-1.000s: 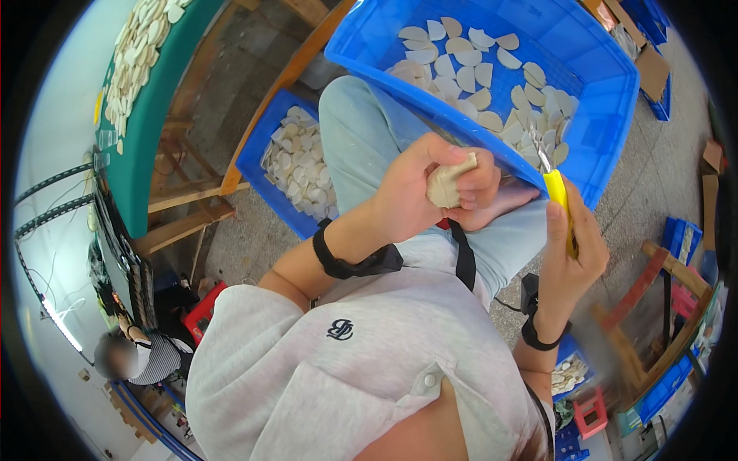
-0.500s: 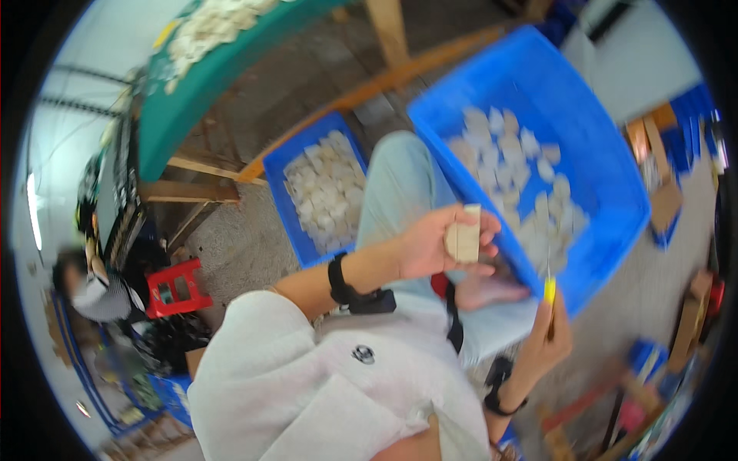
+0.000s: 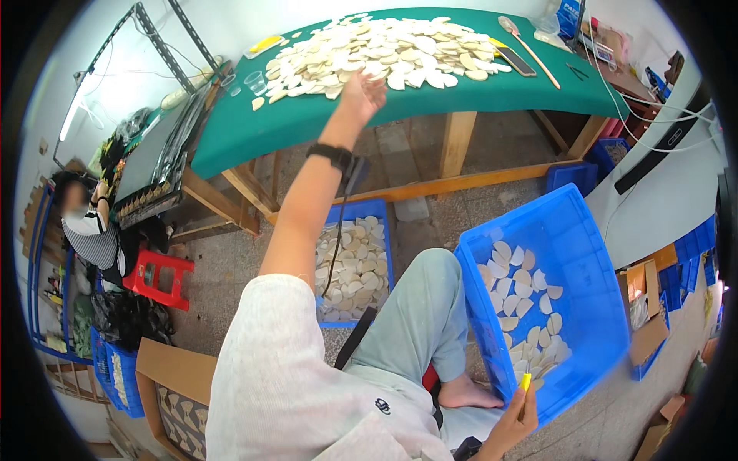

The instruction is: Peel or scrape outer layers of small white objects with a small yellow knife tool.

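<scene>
Pieces, pale and mostly half-round, lie heaped on the green surface, from left of its middle toward the right and along much of its back edge. The left hand is at the near side of this heap, above the surface's front edge; half a second ago it was over the lap with a pale piece in its grasp. Its fingers look loosely bent, but blur and overlap mean I cannot tell whether they hold anything. The right hand's fingers grip a yellow-handled tool beside the large blue bin's near edge, much as before. On the surface, a phone-like dark object and a wooden-handled tool lie right of the heap, and a clear cup stands near the left end. More pieces lie in the large blue bin and the smaller blue bin below. The view has swung up, so the surface, formerly cut off, now shows almost whole.
</scene>
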Demonstrator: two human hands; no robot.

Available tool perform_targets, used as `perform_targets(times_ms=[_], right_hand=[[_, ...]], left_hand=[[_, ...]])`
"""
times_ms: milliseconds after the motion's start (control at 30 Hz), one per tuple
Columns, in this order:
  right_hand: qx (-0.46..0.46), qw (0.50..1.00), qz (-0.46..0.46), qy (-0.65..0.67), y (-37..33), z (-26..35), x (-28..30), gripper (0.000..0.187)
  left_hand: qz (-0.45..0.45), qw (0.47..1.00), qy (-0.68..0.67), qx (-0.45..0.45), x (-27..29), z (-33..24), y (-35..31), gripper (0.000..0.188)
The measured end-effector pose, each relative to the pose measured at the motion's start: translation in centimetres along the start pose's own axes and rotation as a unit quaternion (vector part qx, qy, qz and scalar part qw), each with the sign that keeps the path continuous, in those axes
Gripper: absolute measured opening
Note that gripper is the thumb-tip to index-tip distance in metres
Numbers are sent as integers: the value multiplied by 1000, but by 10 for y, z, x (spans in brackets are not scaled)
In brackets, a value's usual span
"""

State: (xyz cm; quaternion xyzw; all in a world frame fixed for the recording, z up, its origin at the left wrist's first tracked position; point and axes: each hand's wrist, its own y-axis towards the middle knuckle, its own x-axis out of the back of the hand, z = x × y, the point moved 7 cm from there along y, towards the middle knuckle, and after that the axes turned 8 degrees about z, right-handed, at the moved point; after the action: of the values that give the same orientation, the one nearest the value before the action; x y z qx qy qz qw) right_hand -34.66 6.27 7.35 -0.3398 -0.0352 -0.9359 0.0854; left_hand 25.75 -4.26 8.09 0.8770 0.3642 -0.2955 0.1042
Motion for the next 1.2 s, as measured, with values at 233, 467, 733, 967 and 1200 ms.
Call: perform_targets(times_ms=[233,467,733,967,1200], right_hand=[[7,999,-46,4,-4,-34,13,25],[-80,984,-138,78,-14,-71,39,23],[-129,975,-143,114,-17,-121,55,24],[-168,962,-167,139,-21,-152,71,24],[-224,946,-156,175,-15,-172,72,22]], left_hand=[[267,938,198,101,-51,150,-88,39],[465,760,434,136,-150,225,-159,46],[630,320,707,2,-248,434,-212,32],[499,181,843,88,-182,540,-234,38],[464,327,824,9,-163,541,-252,47]])
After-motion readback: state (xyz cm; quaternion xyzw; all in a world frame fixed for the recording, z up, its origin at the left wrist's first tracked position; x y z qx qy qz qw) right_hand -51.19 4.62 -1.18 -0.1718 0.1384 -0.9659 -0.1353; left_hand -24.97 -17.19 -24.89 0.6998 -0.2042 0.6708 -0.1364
